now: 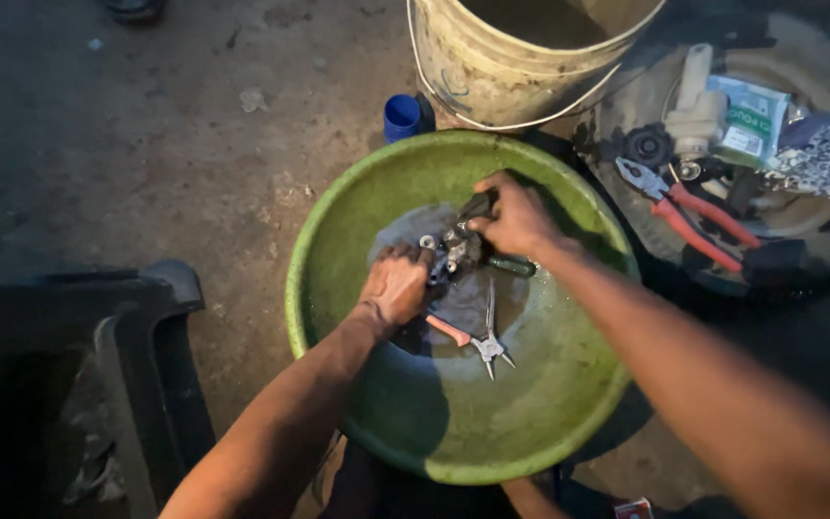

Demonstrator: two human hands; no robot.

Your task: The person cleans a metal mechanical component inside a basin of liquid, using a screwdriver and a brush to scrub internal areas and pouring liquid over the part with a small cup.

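A wide green basin point(569, 404) sits on the ground in the middle of the scene, with a shallow pool of dark liquid at its bottom. In that pool lies a small metal part point(455, 252), and both hands work on it. The left hand point(398, 284) rests on the part's left side, its fingers curled down and closed against it. The right hand point(516, 219) comes in from the far right, fingers closed around a dark-handled tool point(514, 264) that lies against the part (what kind of tool it is cannot be told). Just near of the hands, a pair of pointed pliers point(484, 338) with a pink handle lies in the basin, tips towards the near side.

Beyond the basin stands a dirty cream bucket point(492, 67), with a small blue cap point(402, 116) just beside it on its left. To the far right a tyre point(818, 240) lies flat, holding red-handled pliers point(698, 216), a white plastic fitting point(694, 106) and a green packet point(749, 120). A black plastic bin point(146, 365) stands at the near left. The ground point(146, 144) is bare, stained concrete in dim light.
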